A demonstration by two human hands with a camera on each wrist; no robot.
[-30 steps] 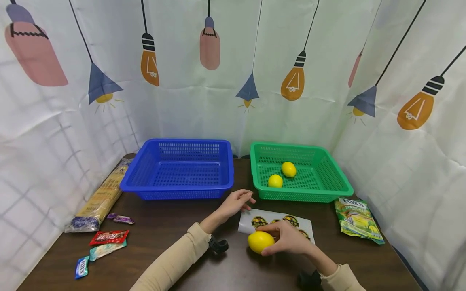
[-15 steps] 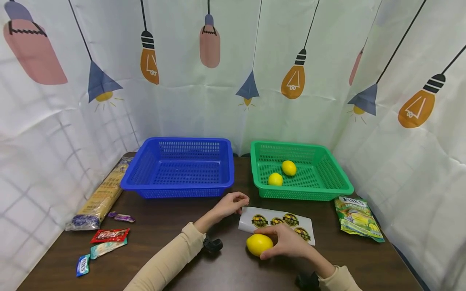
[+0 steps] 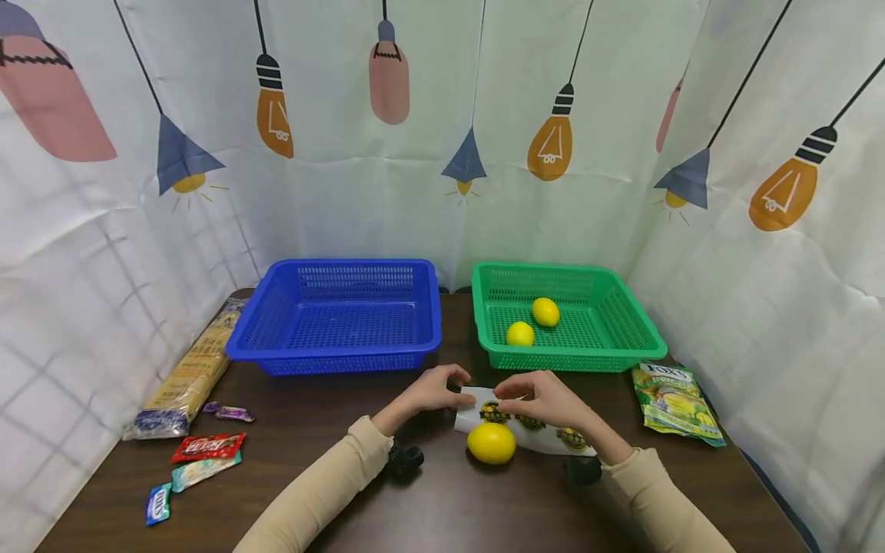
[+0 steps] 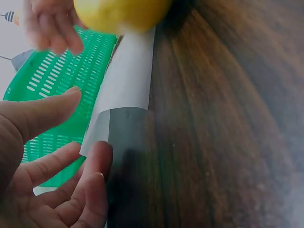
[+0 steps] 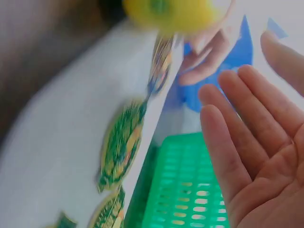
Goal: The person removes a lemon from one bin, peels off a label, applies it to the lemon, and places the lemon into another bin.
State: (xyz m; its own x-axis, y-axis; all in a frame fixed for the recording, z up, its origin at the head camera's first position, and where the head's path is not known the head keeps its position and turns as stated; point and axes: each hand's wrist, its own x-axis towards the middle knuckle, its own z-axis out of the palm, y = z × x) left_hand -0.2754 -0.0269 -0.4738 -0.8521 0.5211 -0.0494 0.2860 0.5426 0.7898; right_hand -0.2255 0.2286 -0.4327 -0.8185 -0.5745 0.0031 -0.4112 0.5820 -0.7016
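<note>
In the head view, the right hand (image 3: 549,401) has released the lemon (image 3: 492,443), which rests on the table (image 3: 449,514), and hovers above the sticker sheet (image 3: 542,440). Left wrist: the left hand's (image 4: 71,202) thumb and fingers stand apart beside the sheet. Right wrist: fingers outstretched, unladen.

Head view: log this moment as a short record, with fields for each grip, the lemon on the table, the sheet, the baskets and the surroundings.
Left grip: at the left end of the sheet; contact unclear
Right grip: above the sheet, holding nothing
Lemon: ungripped, at the sheet's near edge
Sheet: white, round dark-and-gold labels
Green basket: two lemons inside
Blue basket: left of the green one
Far right: FOX'S bag
Far left: long package, small wrapped packets
</note>
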